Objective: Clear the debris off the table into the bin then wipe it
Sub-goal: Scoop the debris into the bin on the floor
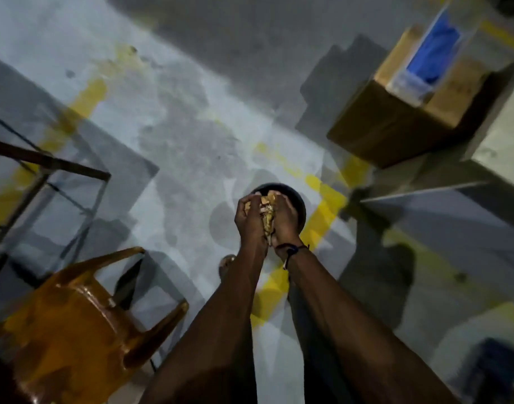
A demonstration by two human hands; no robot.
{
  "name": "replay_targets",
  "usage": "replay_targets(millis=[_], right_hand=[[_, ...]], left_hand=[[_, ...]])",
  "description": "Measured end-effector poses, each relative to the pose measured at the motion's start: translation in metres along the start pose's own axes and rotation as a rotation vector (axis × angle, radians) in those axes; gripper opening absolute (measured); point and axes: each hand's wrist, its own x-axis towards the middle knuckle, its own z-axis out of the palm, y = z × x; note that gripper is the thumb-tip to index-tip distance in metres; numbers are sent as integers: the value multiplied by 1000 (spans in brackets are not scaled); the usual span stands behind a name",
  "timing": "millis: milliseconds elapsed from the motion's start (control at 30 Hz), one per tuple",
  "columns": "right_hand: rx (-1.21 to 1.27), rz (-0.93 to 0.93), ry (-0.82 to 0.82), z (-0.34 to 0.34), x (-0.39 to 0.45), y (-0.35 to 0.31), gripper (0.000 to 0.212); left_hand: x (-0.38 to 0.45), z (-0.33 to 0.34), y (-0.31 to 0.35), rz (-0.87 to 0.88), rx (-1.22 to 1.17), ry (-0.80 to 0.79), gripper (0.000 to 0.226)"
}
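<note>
I see a grey floor (191, 126) with yellow lines, a dark bin (299, 199) at centre, a box (395, 132) upper right, a chair (75, 316) lower left.

- The debris (268, 220) cupped between my fingers was tan and pale yellow.
- The bin (299, 205) under them was black.
- Left of them stood an amber-brown chair (83, 316).
- Yellow stripes (322, 217) crossed the grey floor (174, 147).

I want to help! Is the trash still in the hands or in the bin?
In the hands: left hand and right hand cup debris above the bin.
</note>
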Motion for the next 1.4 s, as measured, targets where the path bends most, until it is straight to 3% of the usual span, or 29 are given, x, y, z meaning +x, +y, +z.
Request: replay_targets(millis=[100,233,300,367,433,500,667,833,1000,1100,1233,1400], right_hand=[[11,28,76,-16,89,63,18],[-23,64,122,-57,221,152,54],[58,93,24,-88,297,203,56],[64,142,10,-95,310,203,63],[79,181,52,-94,301,190,54],[59,191,80,-92,292,175,47],[-96,236,99,-104,284,166,62],[-54,202,92,-97,232,123,65],[28,154,17,-76,142,63,65],[76,108,-20,-64,64,20,62],[124,22,-56,-56,-44,-29,56],[216,-89,-23,-64,-166,-77,52]], left_hand=[[66,-2,-47,-60,27,-20,2],[155,1,-121,-155,61,-33,21],[180,8,-146,-211,91,-108,38],[195,14,-161,-326,74,-196,32],[223,15,-191,-437,-76,-177,42],[241,14,-210,-428,-4,-115,47],[242,1,-217,-404,-8,-121,37],[196,-4,-164,-408,130,-161,28],[119,-6,-81,-332,194,-216,46],[54,-8,-21,-273,242,-287,43],[-36,-4,61,-237,240,-345,21],[-151,8,144,-99,289,-462,27]])
